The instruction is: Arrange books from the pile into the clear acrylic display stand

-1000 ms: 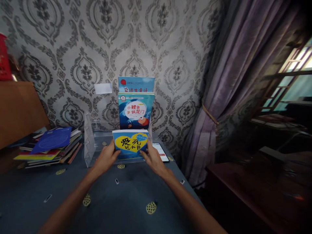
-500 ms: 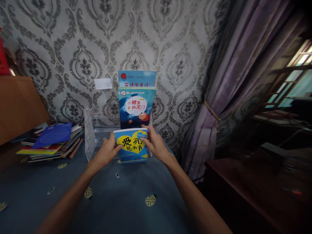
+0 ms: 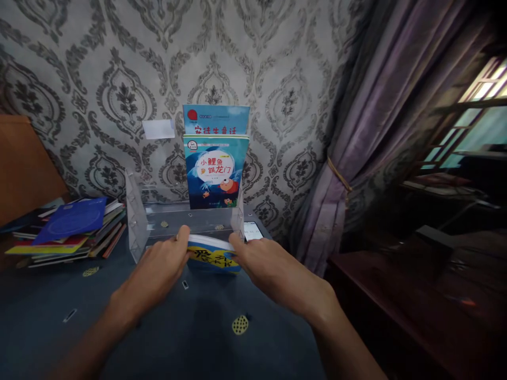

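Between both hands is a blue book [image 3: 212,257] with a yellow patch and black lettering, its white page edge tilted up toward me. My left hand [image 3: 166,258] is closed on its left side, thumb on the top corner. The right side is gripped by my right hand [image 3: 263,258], thumb also near the top. Just behind stands a clear acrylic rack [image 3: 137,216] with stepped tiers. On its rear tiers a dark blue fish-picture book [image 3: 214,174] stands upright, and a light blue book [image 3: 216,117] rises behind that.
To the left lies an untidy pile of books [image 3: 67,232], a blue one on top. A phone [image 3: 252,230] with a lit screen is behind my right hand. Patterned wallpaper backs the dark tablecloth [image 3: 190,338], and a purple curtain [image 3: 328,211] hangs at right.
The held book has come lower and toward me, away from the front of the rack, and tipped so its top edge shows. The rack's front tiers and the phone are now visible.
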The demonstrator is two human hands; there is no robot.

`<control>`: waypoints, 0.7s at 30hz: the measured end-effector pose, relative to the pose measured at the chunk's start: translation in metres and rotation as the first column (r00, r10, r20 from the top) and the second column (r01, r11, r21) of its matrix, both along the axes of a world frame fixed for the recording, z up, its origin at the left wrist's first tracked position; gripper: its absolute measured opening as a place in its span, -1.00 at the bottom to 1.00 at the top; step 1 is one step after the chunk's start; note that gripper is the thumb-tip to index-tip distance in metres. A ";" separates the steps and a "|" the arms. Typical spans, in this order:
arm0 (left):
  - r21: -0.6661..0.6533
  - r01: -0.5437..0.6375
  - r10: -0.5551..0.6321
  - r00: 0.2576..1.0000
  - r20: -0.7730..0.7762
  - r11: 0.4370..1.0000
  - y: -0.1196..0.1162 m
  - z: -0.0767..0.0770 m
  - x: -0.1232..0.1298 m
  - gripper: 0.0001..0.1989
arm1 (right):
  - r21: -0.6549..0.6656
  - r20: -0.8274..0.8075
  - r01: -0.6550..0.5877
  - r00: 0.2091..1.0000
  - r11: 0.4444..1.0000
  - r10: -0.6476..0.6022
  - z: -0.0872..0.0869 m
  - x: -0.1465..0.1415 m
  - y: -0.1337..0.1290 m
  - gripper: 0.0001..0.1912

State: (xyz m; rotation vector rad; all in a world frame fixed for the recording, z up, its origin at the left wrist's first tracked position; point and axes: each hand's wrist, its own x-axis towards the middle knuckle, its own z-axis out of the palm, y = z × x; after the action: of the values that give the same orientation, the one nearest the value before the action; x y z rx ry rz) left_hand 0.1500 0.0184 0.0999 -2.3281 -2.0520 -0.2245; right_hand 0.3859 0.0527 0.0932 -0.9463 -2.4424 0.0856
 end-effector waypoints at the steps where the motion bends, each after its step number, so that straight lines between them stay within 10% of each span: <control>1: 0.014 0.001 -0.001 1.000 -0.023 1.000 -0.002 0.000 0.000 -0.80 | 0.000 0.033 -0.036 0.999 0.999 0.036 0.002 0.001 -0.005 -0.75; 11: 0.073 0.046 -0.047 0.999 0.012 0.996 -0.002 -0.001 -0.009 -0.74 | -0.002 0.128 -0.050 0.990 0.999 0.049 0.013 0.000 -0.006 -0.85; 21: -0.044 0.196 -0.130 0.786 0.605 0.980 0.035 -0.013 -0.034 -0.58 | -0.346 -0.067 -0.177 0.984 0.921 0.164 0.023 0.010 0.044 -0.78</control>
State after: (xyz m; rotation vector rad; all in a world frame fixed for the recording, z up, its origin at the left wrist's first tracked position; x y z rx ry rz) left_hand 0.1159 0.0537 0.0870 -2.7655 -2.1132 -1.0129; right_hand 0.3961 0.0964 0.1159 -0.8620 -2.5174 0.6140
